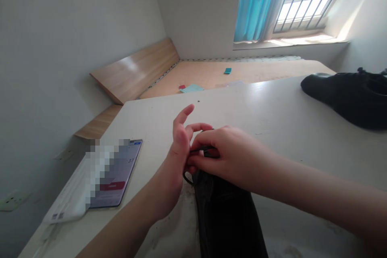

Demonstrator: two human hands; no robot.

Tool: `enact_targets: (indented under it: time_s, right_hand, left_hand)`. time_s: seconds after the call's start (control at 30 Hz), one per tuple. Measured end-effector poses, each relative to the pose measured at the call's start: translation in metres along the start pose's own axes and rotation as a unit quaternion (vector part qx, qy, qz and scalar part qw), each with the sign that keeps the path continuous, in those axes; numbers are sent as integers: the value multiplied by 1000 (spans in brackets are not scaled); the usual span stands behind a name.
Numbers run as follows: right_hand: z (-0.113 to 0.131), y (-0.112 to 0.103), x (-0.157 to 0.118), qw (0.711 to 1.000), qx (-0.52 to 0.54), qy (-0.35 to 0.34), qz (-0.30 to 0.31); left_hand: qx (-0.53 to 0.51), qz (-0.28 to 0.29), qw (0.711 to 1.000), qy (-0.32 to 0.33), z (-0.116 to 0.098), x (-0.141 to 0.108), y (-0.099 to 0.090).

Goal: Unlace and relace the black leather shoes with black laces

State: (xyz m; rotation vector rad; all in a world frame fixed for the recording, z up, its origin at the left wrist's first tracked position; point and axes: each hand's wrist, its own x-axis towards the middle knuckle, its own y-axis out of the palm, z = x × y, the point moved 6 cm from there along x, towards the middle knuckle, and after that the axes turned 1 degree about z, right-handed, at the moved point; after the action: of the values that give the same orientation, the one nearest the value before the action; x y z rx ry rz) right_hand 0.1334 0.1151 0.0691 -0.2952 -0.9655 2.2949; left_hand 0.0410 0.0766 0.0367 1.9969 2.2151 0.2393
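A black shoe (226,217) lies on the white table at the bottom middle, its far end under my hands. My right hand (222,151) reaches in from the right with thumb and fingers pinched on a thin black lace (201,150). My left hand (181,145) is beside it on the left, touching the lace, its index finger raised and other fingers curled toward the right hand. A loop of the lace hangs below the left hand. The left fingertips are partly hidden behind the right hand.
Another black shoe (353,96) lies on the white table (242,109) at the right. A phone (121,173) and a white power strip (69,193) are at the left. Beyond stands a wooden surface (256,71) with small teal and red items.
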Motion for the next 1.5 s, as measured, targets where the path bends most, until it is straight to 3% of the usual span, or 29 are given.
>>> enact_targets:
  time_s: [0.1, 0.2, 0.27, 0.4, 0.5, 0.63, 0.9, 0.97, 1.03, 1.13, 1.3, 1.5]
  right_hand:
    - [-3, 4, 1, 999, -41, 13, 11]
    - [0, 2, 2, 1000, 19, -22, 8]
    - [0, -10, 3, 996, 73, -42, -36]
    - [-3, -46, -1, 975, 70, -33, -208]
    - [-4, -57, -3, 969, 44, -23, -242]
    - [-5, -55, -2, 983, -23, -17, -184]
    - [1, -49, -11, 989, -127, 28, -69]
    - [4, -36, -14, 989, -140, 39, 3]
    - [4, -22, -17, 985, -149, 53, 70]
    - [3, -10, -18, 975, -179, 57, 115]
    - [-4, -11, -16, 971, -165, 61, 160]
    - [-9, -14, -15, 967, -143, 60, 204]
  left_hand:
    - [31, 29, 999, 9, 0, -2, 2]
    - [37, 30, 999, 12, -2, 2, -1]
    - [50, 19, 998, 21, -6, 7, -7]
    - [139, 12, 990, 25, -15, 18, -21]
    - [190, 22, 981, 38, -22, 19, -27]
    - [234, 57, 970, 41, -29, 15, -28]
    - [318, 127, 939, -22, -27, 16, -35]
    - [363, 175, 914, -52, -24, 14, -38]
    - [437, 242, 862, -88, -20, 9, -40]
    - [515, 280, 804, -100, -18, 4, -41]
    - [529, 274, 801, -62, -16, -2, -24]
    - [574, 300, 759, -74, -5, -10, -19]
